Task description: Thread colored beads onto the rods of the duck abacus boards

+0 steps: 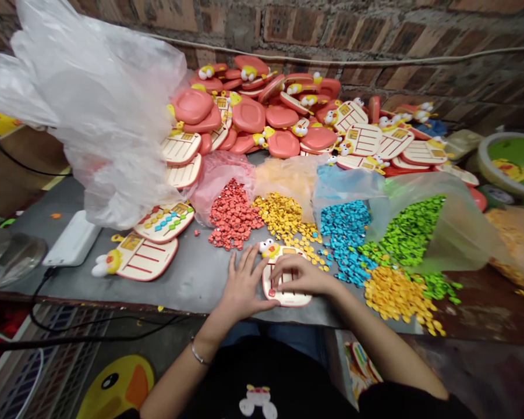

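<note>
A cream toy board (294, 299) with a duck head and slots lies near the table's front edge. Along its left side rests my left hand (241, 285), fingers spread, thumb by the lower edge. Over the board is my right hand (303, 274), its fingers curled with the tips together at a small red bead (272, 293) at the lower left of the slots. The fingers cover part of the slots. Just beyond the board are loose heaps of red beads (233, 218), yellow beads (283, 215) and blue beads (347, 233).
Green beads (413, 230) and orange-yellow beads (397, 294) lie to the right. Left are a slotted board (146, 259), one filled with coloured beads (166, 221), and a white power bank (72, 238) with a cable. Many red-backed boards (248, 113) pile against the brick wall beside plastic bags (113, 105).
</note>
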A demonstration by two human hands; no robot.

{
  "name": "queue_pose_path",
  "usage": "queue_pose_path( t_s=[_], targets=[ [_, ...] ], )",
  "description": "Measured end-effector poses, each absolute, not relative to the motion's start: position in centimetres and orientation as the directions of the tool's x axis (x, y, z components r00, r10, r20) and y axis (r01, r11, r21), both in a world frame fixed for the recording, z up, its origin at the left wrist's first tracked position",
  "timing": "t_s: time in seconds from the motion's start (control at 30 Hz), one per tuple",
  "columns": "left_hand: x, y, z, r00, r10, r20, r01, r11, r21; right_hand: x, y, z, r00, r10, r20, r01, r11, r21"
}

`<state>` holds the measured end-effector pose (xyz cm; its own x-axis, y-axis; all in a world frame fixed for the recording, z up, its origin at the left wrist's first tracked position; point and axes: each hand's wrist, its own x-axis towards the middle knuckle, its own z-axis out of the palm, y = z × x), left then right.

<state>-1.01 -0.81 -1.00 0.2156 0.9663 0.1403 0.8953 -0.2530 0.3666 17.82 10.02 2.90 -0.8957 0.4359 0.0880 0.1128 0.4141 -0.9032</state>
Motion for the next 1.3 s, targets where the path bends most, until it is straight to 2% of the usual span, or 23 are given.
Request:
queue_pose_path(
  t_s=[0.07, 0.13, 0.23, 0.33, 0.4, 0.47, 0.53, 0.6, 0.7, 0.77, 0.83, 1.0, 1.2, 1.3],
  targets=[
    [-1.0, -0.8, -1.0, 0.221, 0.964, 0.148, 0.894, -0.261, 0.365, 17.1, 11.7, 3.1, -0.797, 0.588, 0.136, 0.184, 0.451, -0.873],
    [-1.0, -0.9, -1.1, 0.227, 0.961, 0.156, 0.89, -0.269, 0.367, 15.6, 13.7, 2.9, -0.701, 0.676, 0.226, 0.317, 0.579, -0.751],
    [-1.1, -0.9, -1.2, 0.232, 0.958, 0.167, 0.882, -0.28, 0.379, 12.5, 16.7, 2.1, -0.744, 0.613, 0.265, 0.464, 0.76, -0.455],
    [-1.2, -0.8, -1.2, 0.234, 0.957, 0.173, 0.877, -0.285, 0.387, 10.2, 18.3, 1.4, -0.829, 0.518, 0.211, 0.487, 0.854, -0.185],
    [-1.2, -0.8, -1.2, 0.236, 0.956, 0.174, 0.876, -0.287, 0.388, 9.8, 18.7, 1.1, -0.864, 0.468, 0.186, 0.462, 0.884, -0.078],
    [-1.2, -0.8, -1.3, 0.24, 0.955, 0.174, 0.876, -0.29, 0.385, 10.1, 18.7, 0.8, -0.879, 0.439, 0.188, 0.439, 0.897, -0.043],
    [-1.2, -0.8, -1.3, 0.244, 0.953, 0.177, 0.877, -0.295, 0.379, 10.9, 18.6, 0.6, -0.872, 0.437, 0.218, 0.433, 0.899, -0.07],
    [-1.3, -0.8, -1.4, 0.245, 0.952, 0.183, 0.877, -0.298, 0.376, 11.9, 18.2, 0.5, -0.843, 0.466, 0.271, 0.438, 0.885, -0.159],
    [-1.2, -0.9, -1.5, 0.239, 0.952, 0.193, 0.874, -0.298, 0.384, 13.7, 17.2, 0.8, -0.744, 0.568, 0.352, 0.419, 0.807, -0.416],
    [-1.2, -0.9, -1.4, 0.235, 0.952, 0.199, 0.871, -0.297, 0.391, 15.3, 16.0, 1.4, -0.672, 0.65, 0.355, 0.382, 0.715, -0.585],
    [-1.2, -0.9, -1.2, 0.242, 0.95, 0.198, 0.869, -0.303, 0.391, 17.4, 14.6, 2.1, -0.632, 0.704, 0.324, 0.371, 0.641, -0.671],
    [-1.3, -0.8, -0.9, 0.282, 0.944, 0.172, 0.866, -0.327, 0.378, 21.7, 11.5, 2.1, -0.601, 0.74, 0.301, 0.392, 0.602, -0.696],
    [-1.2, -0.8, -0.8, 0.267, 0.947, 0.178, 0.877, -0.316, 0.362, 22.3, 10.2, -0.1, -0.558, 0.748, 0.359, 0.487, 0.645, -0.588],
    [-1.2, -0.8, -0.8, 0.256, 0.95, 0.181, 0.889, -0.304, 0.343, 22.4, 9.2, -0.5, -0.522, 0.751, 0.403, 0.487, 0.651, -0.582]
  ],
)
